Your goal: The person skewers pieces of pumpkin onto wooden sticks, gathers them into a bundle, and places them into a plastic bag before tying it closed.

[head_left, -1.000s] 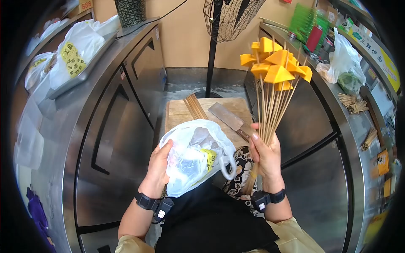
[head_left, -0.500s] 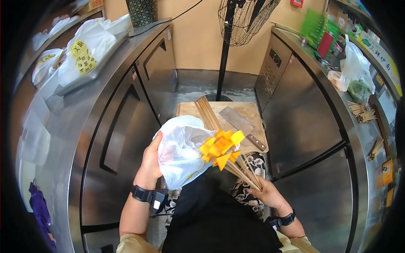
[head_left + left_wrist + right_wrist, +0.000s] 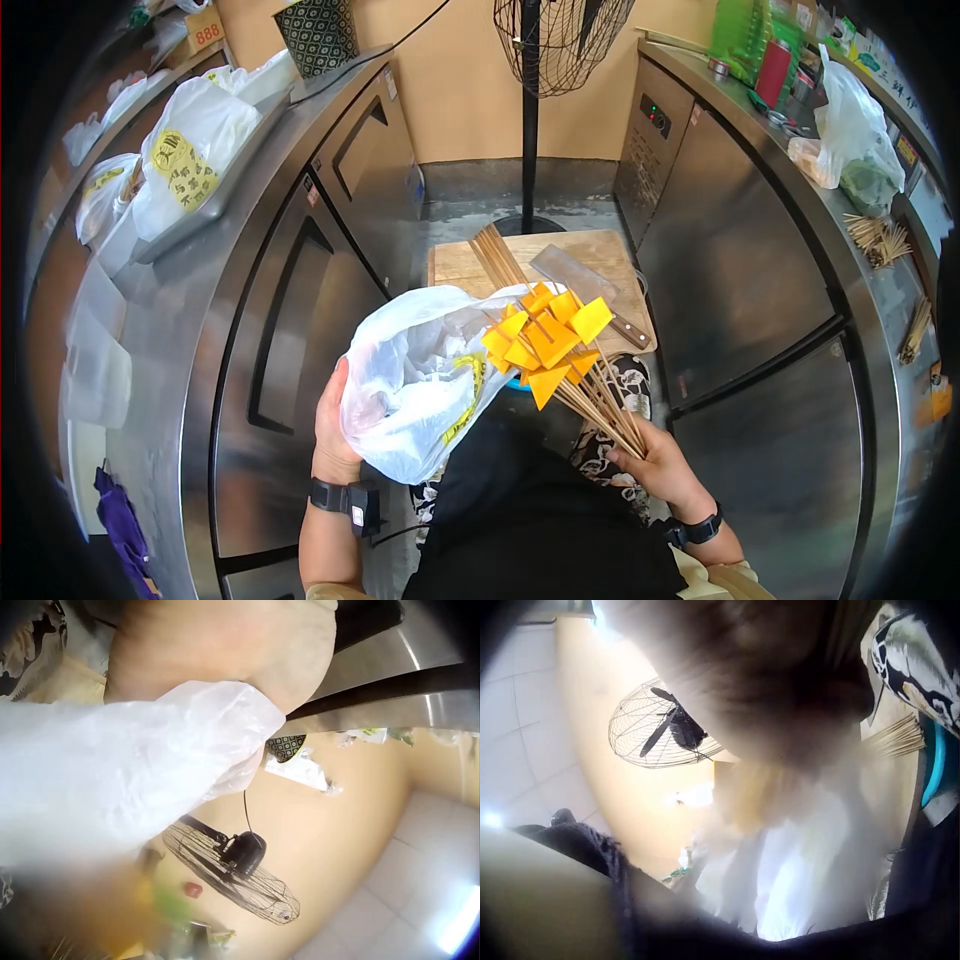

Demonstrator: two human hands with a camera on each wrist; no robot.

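Observation:
My left hand (image 3: 333, 425) grips the side of a white plastic bag (image 3: 400, 410), its mouth facing up and a yellow printed patch showing on the crumpled plastic within. In the left wrist view the bag (image 3: 150, 757) spreads out from under the palm. The right hand (image 3: 660, 465) holds a bundle of wooden skewers (image 3: 608, 412) by their bare ends. Orange-yellow wedge-shaped chunks (image 3: 548, 338) sit on the far ends, tilted up to the left and overlapping the bag's right rim. In the right wrist view the chunks are blurred.
Ahead, a wooden board (image 3: 450, 268) carries a cleaver (image 3: 578, 280) and a bunch of bare sticks (image 3: 495, 255). Steel counters flank both sides. White bags (image 3: 190, 150) lie on the left one; another bag (image 3: 850, 125) and loose sticks (image 3: 878, 238) are on the right. A fan (image 3: 530, 120) stands behind.
The right hand has lowered the skewers from upright and swung their chunk-bearing ends left to the bag's rim. My left hand has shifted slightly left and down with the bag.

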